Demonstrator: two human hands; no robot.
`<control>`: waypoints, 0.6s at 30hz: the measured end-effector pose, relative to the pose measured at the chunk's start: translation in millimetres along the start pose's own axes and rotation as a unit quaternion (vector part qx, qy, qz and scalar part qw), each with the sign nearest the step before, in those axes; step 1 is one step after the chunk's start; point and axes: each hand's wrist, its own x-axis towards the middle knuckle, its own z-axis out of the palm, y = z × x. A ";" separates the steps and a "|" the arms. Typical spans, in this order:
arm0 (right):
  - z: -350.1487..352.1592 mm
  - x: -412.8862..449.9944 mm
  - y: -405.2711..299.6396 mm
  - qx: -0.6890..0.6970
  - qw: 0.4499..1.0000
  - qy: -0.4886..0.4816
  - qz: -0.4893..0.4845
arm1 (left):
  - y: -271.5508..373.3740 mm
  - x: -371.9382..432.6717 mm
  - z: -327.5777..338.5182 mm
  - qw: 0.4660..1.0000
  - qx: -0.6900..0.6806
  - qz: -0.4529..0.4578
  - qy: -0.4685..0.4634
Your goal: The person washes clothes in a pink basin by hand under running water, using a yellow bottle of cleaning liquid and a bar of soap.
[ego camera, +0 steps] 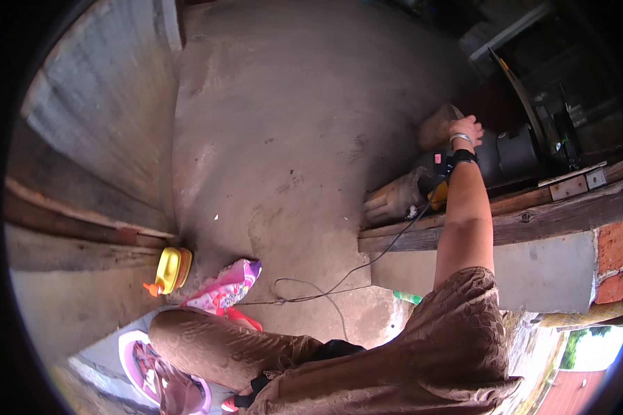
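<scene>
My right hand (466, 129), with a bracelet and a black wrist strap, reaches out at the upper right. It is beside the top of a brown container (436, 129), whose shape is partly hidden in shade. Whether the fingers grip the container cannot be made out. A dark grey rounded container (519, 153) stands just right of the hand. Below the wrist lies a translucent plastic-like vessel (394, 199) on its side, near a yellow item (437, 196). My left hand is out of view.
A thin cable (337, 285) loops over the concrete floor (280, 104). A wooden sill (524, 218) runs beneath my forearm. At left are a yellow bottle with an orange spout (170, 267), a pink printed plastic bag (228, 285) and a pink-rimmed basin (130, 353) holding cloth.
</scene>
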 end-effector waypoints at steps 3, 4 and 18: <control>33.1 31.3 37.5 -0.079 0.993 -0.023 0.086 | 27.4 -3.4 23.7 1.000 0.006 -0.022 -0.016; 32.4 17.2 39.0 -0.107 0.984 -0.123 0.078 | 39.4 -10.3 19.6 1.000 0.007 -0.025 -0.012; 162.3 -26.4 99.3 -0.425 0.714 -0.430 -0.352 | 54.7 -30.1 -31.4 0.991 -0.096 -0.078 -0.046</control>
